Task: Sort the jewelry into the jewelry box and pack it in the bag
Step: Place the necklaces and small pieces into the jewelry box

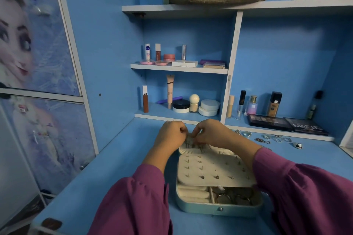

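Your left hand [171, 133] and right hand [210, 132] meet over the open jewelry box [219, 206] — fingers pinching something small, likely to seat an earring while the lid stays open.

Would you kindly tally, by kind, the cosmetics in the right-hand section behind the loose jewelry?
Eyeshadow palettes: 2
Upright bottles and tubes: 5
Total: 7
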Motion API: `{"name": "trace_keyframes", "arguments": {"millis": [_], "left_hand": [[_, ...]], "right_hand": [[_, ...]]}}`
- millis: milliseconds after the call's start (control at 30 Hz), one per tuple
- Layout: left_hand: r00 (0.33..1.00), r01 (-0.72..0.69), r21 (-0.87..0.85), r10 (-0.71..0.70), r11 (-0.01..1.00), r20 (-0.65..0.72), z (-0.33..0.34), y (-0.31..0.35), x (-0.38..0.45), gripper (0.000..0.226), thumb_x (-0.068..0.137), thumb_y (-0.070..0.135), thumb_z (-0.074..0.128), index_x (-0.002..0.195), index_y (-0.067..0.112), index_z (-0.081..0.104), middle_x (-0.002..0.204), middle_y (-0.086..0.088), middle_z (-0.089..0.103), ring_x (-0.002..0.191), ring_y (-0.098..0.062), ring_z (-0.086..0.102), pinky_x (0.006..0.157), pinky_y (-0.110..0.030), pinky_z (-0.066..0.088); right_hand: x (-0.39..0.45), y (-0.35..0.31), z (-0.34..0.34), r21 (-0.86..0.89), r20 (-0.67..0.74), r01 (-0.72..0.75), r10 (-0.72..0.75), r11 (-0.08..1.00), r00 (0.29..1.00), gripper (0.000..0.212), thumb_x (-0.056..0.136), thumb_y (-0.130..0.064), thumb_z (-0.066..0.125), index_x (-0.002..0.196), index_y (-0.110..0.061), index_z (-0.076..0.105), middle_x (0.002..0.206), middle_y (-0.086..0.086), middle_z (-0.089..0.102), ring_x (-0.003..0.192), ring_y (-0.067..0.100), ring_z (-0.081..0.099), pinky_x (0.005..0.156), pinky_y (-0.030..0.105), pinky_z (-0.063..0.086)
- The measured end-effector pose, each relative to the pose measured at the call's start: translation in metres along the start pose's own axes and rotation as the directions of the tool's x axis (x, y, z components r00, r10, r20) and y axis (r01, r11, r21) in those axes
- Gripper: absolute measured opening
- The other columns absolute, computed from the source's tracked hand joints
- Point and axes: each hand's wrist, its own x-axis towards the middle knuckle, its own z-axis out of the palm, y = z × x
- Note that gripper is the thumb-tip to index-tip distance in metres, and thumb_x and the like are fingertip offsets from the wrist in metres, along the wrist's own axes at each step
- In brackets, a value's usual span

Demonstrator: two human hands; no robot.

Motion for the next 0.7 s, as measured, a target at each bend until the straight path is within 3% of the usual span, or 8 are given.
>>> {"name": "trace_keyframes", "arguments": {"millis": [100, 200, 333, 567, 700], "left_hand": [[0.996, -0.071, 0.139, 0.078, 0.988, -0.045, 0.004, 0.002, 0.003, 0.018, 0.09, 0.014, 0.057, 0.101, 0.02, 0.068, 0.102, -0.002, 0.059, 0.105, -0.018, 0.049, 0.088, -0.034, 0.048], [0.993, -0.097, 0.172, 0.108, 0.98, -0.054, 0.005, 0.0, 0.005, 0.017, 0.088, 0.009, 0.057, 0.1, 0.022, 0.062, 0.096, 0.0, 0.054, 0.106, -0.02, 0.046, 0.083, -0.035, 0.048], [0.995, -0.102, 0.227, 0.105, 0.969, 0.0, 0.004, -0.002, 0.006, 0.024, 0.088, 0.008, 0.058, 0.099, 0.026, 0.07, 0.105, -0.002, 0.054, 0.11, -0.02, 0.044, 0.087, -0.032, 0.046], [0.999, -0.053, 0.174, 0.052, 0.983, 0.008, -0.005, -0.005, 0.002, 0.03, 0.089, 0.01, 0.052, 0.103, 0.024, 0.074, 0.111, -0.001, 0.054, 0.115, -0.02, 0.041, 0.092, -0.03, 0.042], [0.999, -0.044, 0.084, 0.044, 0.996, -0.001, -0.014, -0.003, -0.003, 0.032, 0.088, 0.008, 0.049, 0.099, 0.024, 0.075, 0.102, 0.002, 0.054, 0.115, -0.019, 0.04, 0.097, -0.033, 0.043]], "right_hand": [[0.001, -0.001, 0.002, -0.046, -0.016, 0.02, -0.021, 0.999, 1.0, 0.017, 0.085, -0.015, 0.065, 0.098, -0.016, 0.074, 0.103, -0.001, 0.067, 0.09, 0.014, 0.06, 0.081, 0.024, 0.051], [0.001, -0.001, 0.006, -0.079, -0.01, 0.036, -0.037, 0.996, 0.999, 0.019, 0.086, -0.016, 0.063, 0.101, -0.013, 0.074, 0.101, 0.002, 0.07, 0.09, 0.018, 0.062, 0.083, 0.027, 0.052], [0.002, -0.002, 0.008, -0.097, 0.028, 0.034, -0.032, 0.995, 0.999, 0.019, 0.086, -0.019, 0.064, 0.101, -0.013, 0.075, 0.098, 0.004, 0.071, 0.086, 0.017, 0.062, 0.083, 0.027, 0.052], [-0.002, -0.012, 0.004, -0.081, 0.117, 0.036, -0.027, 0.996, 0.993, 0.019, 0.085, -0.015, 0.065, 0.101, -0.018, 0.075, 0.099, -0.001, 0.071, 0.088, 0.015, 0.062, 0.082, 0.022, 0.05], [-0.004, -0.014, -0.001, -0.056, 0.053, 0.053, -0.05, 0.997, 0.997, 0.025, 0.086, -0.009, 0.061, 0.106, -0.019, 0.073, 0.105, -0.005, 0.068, 0.091, 0.013, 0.062, 0.084, 0.022, 0.051]]}}
